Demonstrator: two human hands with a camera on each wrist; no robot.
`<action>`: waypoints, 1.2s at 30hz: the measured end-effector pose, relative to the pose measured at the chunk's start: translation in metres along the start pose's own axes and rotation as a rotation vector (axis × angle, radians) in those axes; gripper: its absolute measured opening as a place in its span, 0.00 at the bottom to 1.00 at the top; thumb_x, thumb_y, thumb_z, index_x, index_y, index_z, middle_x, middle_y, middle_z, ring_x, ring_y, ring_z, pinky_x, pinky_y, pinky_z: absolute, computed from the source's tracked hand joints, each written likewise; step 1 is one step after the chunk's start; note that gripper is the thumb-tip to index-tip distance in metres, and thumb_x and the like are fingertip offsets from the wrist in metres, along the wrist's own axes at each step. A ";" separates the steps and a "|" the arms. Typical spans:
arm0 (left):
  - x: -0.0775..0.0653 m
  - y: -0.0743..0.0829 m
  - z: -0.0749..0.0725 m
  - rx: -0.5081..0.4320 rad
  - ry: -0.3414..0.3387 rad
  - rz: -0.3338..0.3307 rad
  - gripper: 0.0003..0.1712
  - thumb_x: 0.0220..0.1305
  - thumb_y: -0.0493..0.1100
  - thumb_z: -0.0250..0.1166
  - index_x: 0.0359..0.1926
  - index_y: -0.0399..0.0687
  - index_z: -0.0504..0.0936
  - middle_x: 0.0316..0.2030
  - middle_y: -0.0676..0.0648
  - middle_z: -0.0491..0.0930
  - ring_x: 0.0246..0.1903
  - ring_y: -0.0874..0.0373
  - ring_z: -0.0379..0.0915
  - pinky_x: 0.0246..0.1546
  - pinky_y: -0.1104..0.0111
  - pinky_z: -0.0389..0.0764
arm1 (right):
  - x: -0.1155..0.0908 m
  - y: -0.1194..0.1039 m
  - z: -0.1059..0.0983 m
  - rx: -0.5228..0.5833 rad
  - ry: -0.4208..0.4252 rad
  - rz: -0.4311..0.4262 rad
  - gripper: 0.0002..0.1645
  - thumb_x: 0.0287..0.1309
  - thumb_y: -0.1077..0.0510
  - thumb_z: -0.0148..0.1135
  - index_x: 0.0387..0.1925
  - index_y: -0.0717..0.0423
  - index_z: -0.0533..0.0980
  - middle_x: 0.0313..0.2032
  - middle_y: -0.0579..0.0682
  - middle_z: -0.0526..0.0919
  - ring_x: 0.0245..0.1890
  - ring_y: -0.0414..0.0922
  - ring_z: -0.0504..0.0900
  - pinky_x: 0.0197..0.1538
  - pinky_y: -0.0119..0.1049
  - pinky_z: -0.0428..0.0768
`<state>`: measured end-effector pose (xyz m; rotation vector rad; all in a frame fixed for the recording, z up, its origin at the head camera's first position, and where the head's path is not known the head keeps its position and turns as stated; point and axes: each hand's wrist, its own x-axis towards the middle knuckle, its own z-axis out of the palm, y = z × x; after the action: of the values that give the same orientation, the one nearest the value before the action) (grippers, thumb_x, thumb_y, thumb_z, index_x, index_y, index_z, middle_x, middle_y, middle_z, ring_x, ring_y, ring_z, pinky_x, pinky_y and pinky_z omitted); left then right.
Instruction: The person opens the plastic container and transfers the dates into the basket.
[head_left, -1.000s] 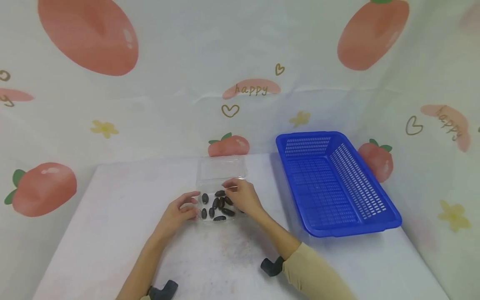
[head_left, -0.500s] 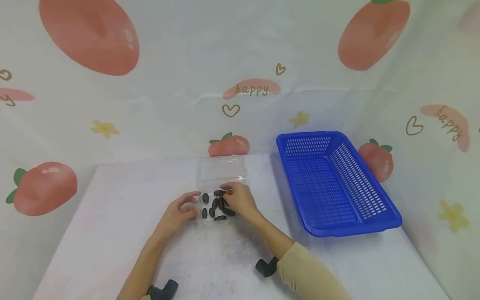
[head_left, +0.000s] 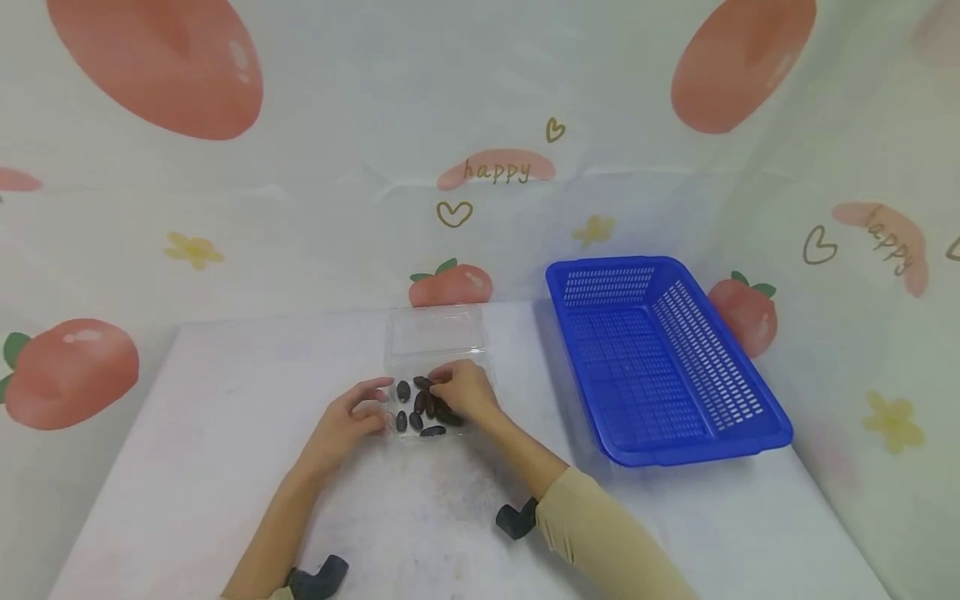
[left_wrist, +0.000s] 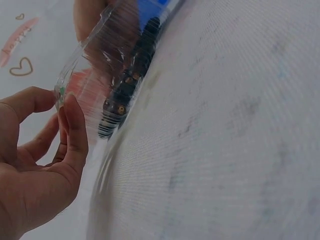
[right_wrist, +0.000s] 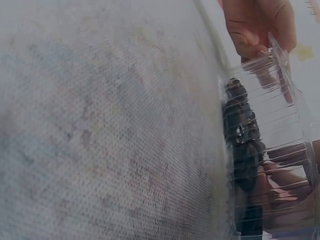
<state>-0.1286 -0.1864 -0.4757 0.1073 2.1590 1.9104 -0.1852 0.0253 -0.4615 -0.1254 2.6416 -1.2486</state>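
My left hand (head_left: 342,427) pinched the clear box (head_left: 435,332) by its edge — dark pods (head_left: 421,404) inside.
My right hand (head_left: 467,393) was at the pods — gripping one or not, I couldn't tell.

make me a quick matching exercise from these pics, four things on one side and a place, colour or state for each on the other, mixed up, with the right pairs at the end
Things
1. left hand
2. right hand
3. dark oval pieces
4. basket

Places, colours, states
A. lying inside the open clear container
B. blue, with slotted walls
C. over the container's right part, coming in from that side
D. pinching the container's rim at its left edge

Right pairs: 1-D, 2-C, 3-A, 4-B
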 end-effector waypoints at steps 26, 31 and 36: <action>-0.008 -0.003 -0.003 -0.008 0.062 -0.002 0.33 0.61 0.28 0.62 0.68 0.37 0.69 0.54 0.36 0.66 0.35 0.62 0.79 0.40 0.70 0.82 | 0.006 -0.005 0.012 -0.145 0.022 -0.085 0.07 0.52 0.55 0.74 0.34 0.50 0.87 0.26 0.40 0.85 0.27 0.34 0.79 0.32 0.27 0.76; -0.008 0.000 0.002 -0.013 0.059 -0.001 0.33 0.61 0.28 0.62 0.68 0.38 0.69 0.54 0.37 0.66 0.36 0.62 0.78 0.40 0.71 0.82 | 0.004 -0.003 0.003 -0.114 -0.003 -0.115 0.06 0.53 0.54 0.74 0.34 0.50 0.86 0.26 0.40 0.84 0.27 0.34 0.78 0.31 0.27 0.75; -0.004 0.003 0.007 -0.025 0.051 0.001 0.32 0.62 0.28 0.61 0.68 0.37 0.69 0.54 0.35 0.66 0.35 0.62 0.78 0.40 0.70 0.83 | 0.000 -0.003 -0.011 0.012 -0.043 -0.103 0.06 0.54 0.57 0.72 0.36 0.52 0.86 0.25 0.40 0.83 0.24 0.35 0.79 0.29 0.27 0.76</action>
<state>-0.1236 -0.1801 -0.4728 0.0550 2.1668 1.9603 -0.1877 0.0316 -0.4522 -0.2860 2.6200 -1.2785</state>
